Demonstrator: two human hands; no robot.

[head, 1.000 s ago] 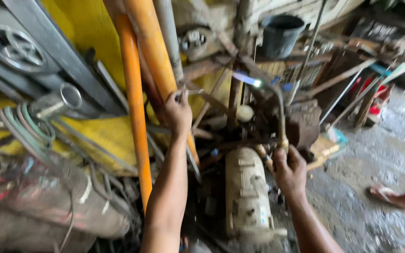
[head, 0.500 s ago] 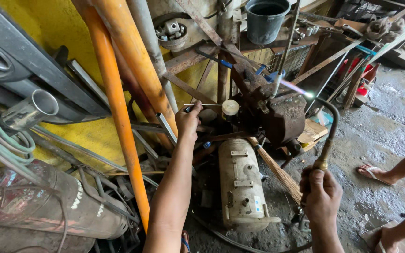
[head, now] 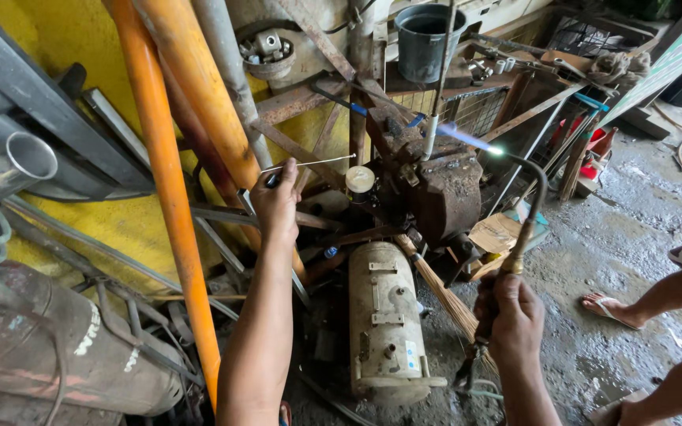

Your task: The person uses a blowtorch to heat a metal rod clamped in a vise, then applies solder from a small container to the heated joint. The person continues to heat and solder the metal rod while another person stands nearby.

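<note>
Workshop corner, seen from above; items listed from largest to smallest. Orange pipes (head: 169, 189) lean against the yellow wall on the left. A rusty gas cylinder (head: 65, 355) lies on the floor at lower left, well apart from the flame. A cream motor housing (head: 387, 323) lies on the floor between the two arms, below a rusted vise (head: 444, 193). The right hand (head: 515, 315) is closed around the handle of a gas torch (head: 526, 221), whose curved neck ends in a lit blue flame (head: 467, 140) pointing toward a steel tube (head: 434, 118) above the vise. The left hand (head: 276, 201) pinches a thin filler rod (head: 309, 164) between closed fingers, its tip near the vise. A bystander's sandalled foot (head: 613, 308) rests on the wet floor at right. Probable hazards: the flame could drift onto the straw broom (head: 440, 292) or cardboard (head: 499, 233) beside the vise; heat could travel along the rod to bare fingers.
</note>
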